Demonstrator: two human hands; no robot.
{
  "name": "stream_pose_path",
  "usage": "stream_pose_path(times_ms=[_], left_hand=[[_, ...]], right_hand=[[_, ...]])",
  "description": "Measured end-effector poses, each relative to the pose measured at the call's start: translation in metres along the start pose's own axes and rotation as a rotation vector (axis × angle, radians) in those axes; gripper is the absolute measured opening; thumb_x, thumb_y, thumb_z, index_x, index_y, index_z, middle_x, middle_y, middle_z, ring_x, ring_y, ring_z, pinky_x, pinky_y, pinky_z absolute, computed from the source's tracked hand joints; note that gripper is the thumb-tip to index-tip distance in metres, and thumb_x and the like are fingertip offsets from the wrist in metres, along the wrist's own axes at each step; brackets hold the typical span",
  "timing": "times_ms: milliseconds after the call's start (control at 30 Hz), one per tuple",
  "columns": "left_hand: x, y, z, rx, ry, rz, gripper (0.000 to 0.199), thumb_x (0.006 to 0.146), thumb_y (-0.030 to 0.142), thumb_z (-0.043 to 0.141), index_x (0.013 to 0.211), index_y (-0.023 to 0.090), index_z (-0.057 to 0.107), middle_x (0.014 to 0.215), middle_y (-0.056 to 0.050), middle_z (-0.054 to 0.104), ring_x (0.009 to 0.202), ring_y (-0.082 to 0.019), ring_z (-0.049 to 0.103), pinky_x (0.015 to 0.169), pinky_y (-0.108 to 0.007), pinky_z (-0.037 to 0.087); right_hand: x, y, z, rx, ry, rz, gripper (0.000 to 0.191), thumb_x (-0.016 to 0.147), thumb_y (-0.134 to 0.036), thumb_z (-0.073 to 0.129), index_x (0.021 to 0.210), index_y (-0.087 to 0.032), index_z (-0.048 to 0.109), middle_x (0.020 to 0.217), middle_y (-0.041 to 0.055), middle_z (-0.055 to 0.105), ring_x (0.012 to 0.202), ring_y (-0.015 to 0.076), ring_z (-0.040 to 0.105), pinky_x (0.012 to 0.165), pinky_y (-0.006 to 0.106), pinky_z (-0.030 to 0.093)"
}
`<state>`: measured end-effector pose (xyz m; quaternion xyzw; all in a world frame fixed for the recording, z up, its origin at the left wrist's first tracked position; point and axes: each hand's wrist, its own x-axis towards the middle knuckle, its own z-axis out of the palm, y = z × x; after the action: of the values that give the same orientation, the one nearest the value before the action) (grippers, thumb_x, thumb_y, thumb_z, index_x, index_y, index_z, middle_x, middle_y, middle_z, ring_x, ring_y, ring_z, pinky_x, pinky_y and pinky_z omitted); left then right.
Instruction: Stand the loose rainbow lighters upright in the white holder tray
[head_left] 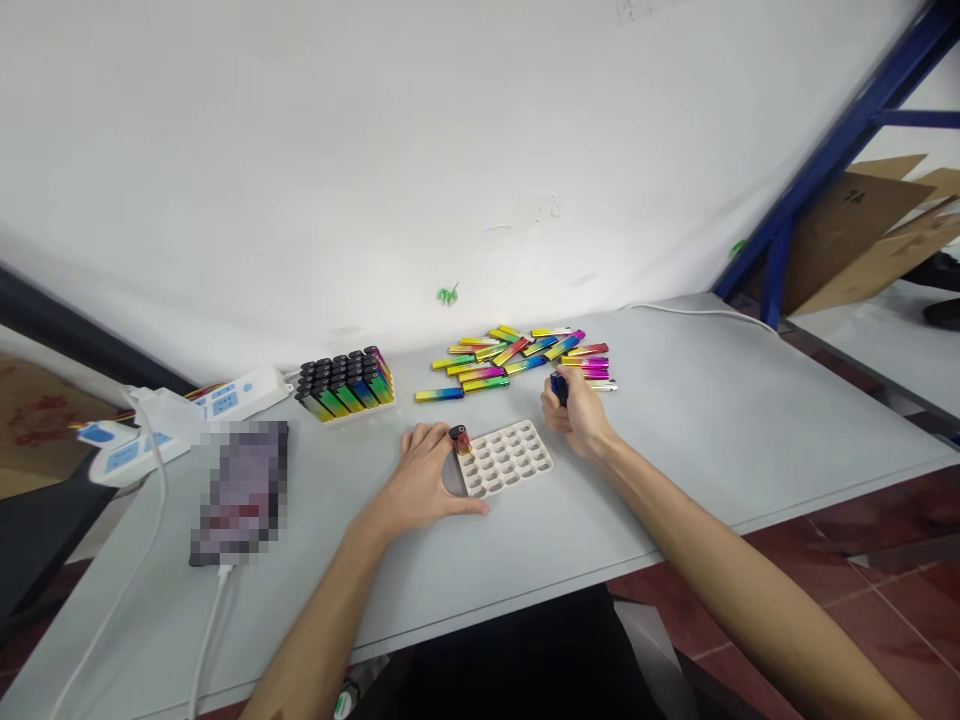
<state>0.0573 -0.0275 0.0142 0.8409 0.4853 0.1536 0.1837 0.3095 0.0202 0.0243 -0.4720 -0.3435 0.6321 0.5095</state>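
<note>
My left hand [427, 475] rests on the tabletop at the left side of a white slotted tray [517, 458]. Its thumb reaches along the front edge and its fingers bend around the back corner, bracing the tray. In that back-left corner slot stands one reddish stick [460, 440] with a black top, close beside the index finger. To the right of the tray, my right hand [577, 415] is closed around a shiny stick [559, 388] whose dark blue end shows; the fingers hide the rest. Loose multicoloured metallic sticks [512, 350] lie in a pile behind both hands.
A full tray [345, 385] of upright black-topped sticks stands at back left. Farther left are a power strip [232, 395], a blurred phone-like device [244, 490] and white cables [157, 500]. A white wall [450, 180] borders the back; a blue frame [825, 150] rises at right.
</note>
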Motion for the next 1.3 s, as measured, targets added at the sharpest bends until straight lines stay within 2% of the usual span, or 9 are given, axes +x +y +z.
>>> stream_pose_path(times_ms=[133,267,400,600,700,933,1167,1233,1300], left_hand=[[0.000,0.001,-0.001,-0.022,-0.004,-0.004,0.079,0.057,0.075,0.078,0.113,0.022,0.062,0.112,-0.009,0.056,0.106,-0.032,0.045,0.098,-0.050,0.037],[0.000,0.002,0.000,-0.048,-0.005,-0.005,0.076,0.059,0.072,0.079,0.113,0.021,0.060,0.113,-0.009,0.055,0.107,-0.032,0.044,0.099,-0.049,0.038],[0.000,0.005,0.001,-0.070,0.002,-0.011,0.071,0.058,0.070,0.081,0.106,0.022,0.058,0.108,-0.007,0.056,0.103,-0.031,0.045,0.094,-0.047,0.040],[0.000,0.010,0.001,-0.081,-0.024,-0.006,0.071,0.058,0.070,0.081,0.105,0.023,0.057,0.108,-0.006,0.056,0.102,-0.031,0.045,0.093,-0.046,0.040],[0.000,0.010,0.001,-0.085,-0.030,-0.013,0.072,0.057,0.070,0.081,0.107,0.023,0.056,0.111,-0.006,0.055,0.105,-0.031,0.044,0.094,-0.047,0.040],[0.001,0.012,-0.001,-0.095,-0.055,-0.042,0.069,0.057,0.071,0.081,0.100,0.023,0.057,0.112,-0.007,0.052,0.107,-0.032,0.043,0.094,-0.048,0.042],[0.002,0.010,0.001,-0.083,-0.056,-0.027,0.071,0.056,0.073,0.080,0.099,0.022,0.057,0.109,-0.006,0.053,0.104,-0.031,0.043,0.096,-0.047,0.041],[0.002,0.009,0.000,-0.071,-0.062,-0.030,0.073,0.056,0.074,0.079,0.100,0.021,0.056,0.109,-0.006,0.053,0.104,-0.031,0.043,0.096,-0.048,0.040],[0.001,0.008,-0.002,-0.055,-0.072,-0.035,0.073,0.057,0.076,0.077,0.100,0.021,0.056,0.110,-0.007,0.052,0.104,-0.031,0.043,0.096,-0.048,0.039]], right_hand=[[0.003,0.006,-0.001,-0.026,-0.021,-0.090,0.052,0.088,-0.067,0.042,0.068,-0.021,0.053,0.051,-0.0058,0.034,0.042,0.0091,0.027,0.041,0.024,0.025],[0.002,0.007,-0.002,-0.124,-0.131,-0.206,0.038,0.086,-0.057,0.058,0.089,-0.020,0.063,0.079,0.0014,0.063,0.072,0.0139,0.058,0.069,0.025,0.046],[-0.005,0.004,-0.001,-0.275,-0.293,-0.255,0.035,0.083,-0.050,0.070,0.098,-0.020,0.063,0.094,0.0038,0.072,0.092,0.0173,0.064,0.084,0.029,0.046],[-0.012,0.006,0.005,-0.317,-0.410,-0.204,0.032,0.076,-0.042,0.078,0.092,-0.020,0.062,0.090,0.0039,0.073,0.085,0.0184,0.068,0.079,0.032,0.050],[-0.013,0.011,0.007,-0.409,-0.399,-0.259,0.030,0.077,-0.040,0.078,0.090,-0.020,0.061,0.082,0.0018,0.072,0.076,0.0176,0.068,0.073,0.031,0.050],[-0.017,0.019,0.012,-0.760,-0.370,-0.497,0.026,0.082,-0.042,0.073,0.096,-0.022,0.066,0.087,0.0024,0.071,0.083,0.0188,0.067,0.070,0.029,0.050],[-0.020,0.013,0.010,-0.930,-0.377,-0.656,0.024,0.093,-0.043,0.062,0.099,-0.022,0.069,0.098,0.0051,0.072,0.094,0.0202,0.064,0.086,0.032,0.048],[-0.014,0.010,0.004,-0.981,-0.260,-0.670,0.032,0.101,-0.043,0.046,0.102,-0.021,0.070,0.099,0.0065,0.072,0.096,0.0213,0.063,0.089,0.034,0.047],[-0.003,0.008,-0.004,-1.154,0.007,-0.692,0.038,0.103,-0.042,0.039,0.111,-0.019,0.069,0.100,0.0099,0.071,0.099,0.0256,0.059,0.092,0.040,0.044]])
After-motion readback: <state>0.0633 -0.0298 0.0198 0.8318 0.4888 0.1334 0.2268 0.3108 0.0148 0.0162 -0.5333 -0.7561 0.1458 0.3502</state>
